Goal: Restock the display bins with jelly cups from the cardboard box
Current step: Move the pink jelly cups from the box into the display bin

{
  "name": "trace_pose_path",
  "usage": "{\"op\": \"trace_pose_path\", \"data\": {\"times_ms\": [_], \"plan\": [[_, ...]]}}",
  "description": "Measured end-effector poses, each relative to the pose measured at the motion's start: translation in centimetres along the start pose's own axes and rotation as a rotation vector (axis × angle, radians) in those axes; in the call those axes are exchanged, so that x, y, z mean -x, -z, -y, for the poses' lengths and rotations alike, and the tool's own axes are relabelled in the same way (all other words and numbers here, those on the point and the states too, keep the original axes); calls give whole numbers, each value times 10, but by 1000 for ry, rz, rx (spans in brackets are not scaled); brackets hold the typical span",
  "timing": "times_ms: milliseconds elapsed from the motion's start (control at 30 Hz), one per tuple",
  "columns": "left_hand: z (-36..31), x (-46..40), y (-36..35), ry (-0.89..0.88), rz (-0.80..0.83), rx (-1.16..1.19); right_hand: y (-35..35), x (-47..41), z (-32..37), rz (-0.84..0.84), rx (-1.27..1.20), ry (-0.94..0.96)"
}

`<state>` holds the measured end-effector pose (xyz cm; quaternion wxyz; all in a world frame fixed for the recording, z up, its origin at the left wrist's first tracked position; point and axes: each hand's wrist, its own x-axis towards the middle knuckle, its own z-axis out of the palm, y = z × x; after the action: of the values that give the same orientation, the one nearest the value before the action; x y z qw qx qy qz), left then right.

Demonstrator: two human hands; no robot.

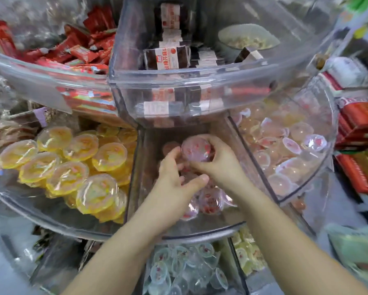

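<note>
From your head camera, the only writing that reads at all is on the white-and-red labelled dark brown snack blocks [167, 58] in the upper clear bin; the label carries Chinese characters, "开" among them, with the rest too blurred to make out. Your right hand [216, 160] curls its fingers around a clear round pink jelly cup with red bits [196, 150], holding it at the back of the middle clear plastic display bin [202, 233]. The cup's flat sealed face tilts up toward you; being round, it has no clear long axis. Your left hand [175, 177] is just beside it, fingers loosely bent among more pink cups [210, 202] lying in that bin; whether it grips one I cannot tell. Yellow film-topped jelly cups [72, 165] fill the bin on the left, pale pink domed ones [285, 150] the bin on the right.
</note>
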<state>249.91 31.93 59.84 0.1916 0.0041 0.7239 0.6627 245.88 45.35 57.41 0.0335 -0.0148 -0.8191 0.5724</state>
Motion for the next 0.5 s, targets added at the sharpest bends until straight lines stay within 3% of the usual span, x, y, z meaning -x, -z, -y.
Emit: {"op": "trace_pose_path", "data": {"times_ms": [200,400,500], "plan": [[17,-55,-8,129,-257,380,-21,-42,-19,80,75,-44],[21,-70,-3,165,-423,442,-41,-71,-23,276,255,-21],[28,-69,0,153,-420,456,-47,-75,-28,254,309,-54]]}}
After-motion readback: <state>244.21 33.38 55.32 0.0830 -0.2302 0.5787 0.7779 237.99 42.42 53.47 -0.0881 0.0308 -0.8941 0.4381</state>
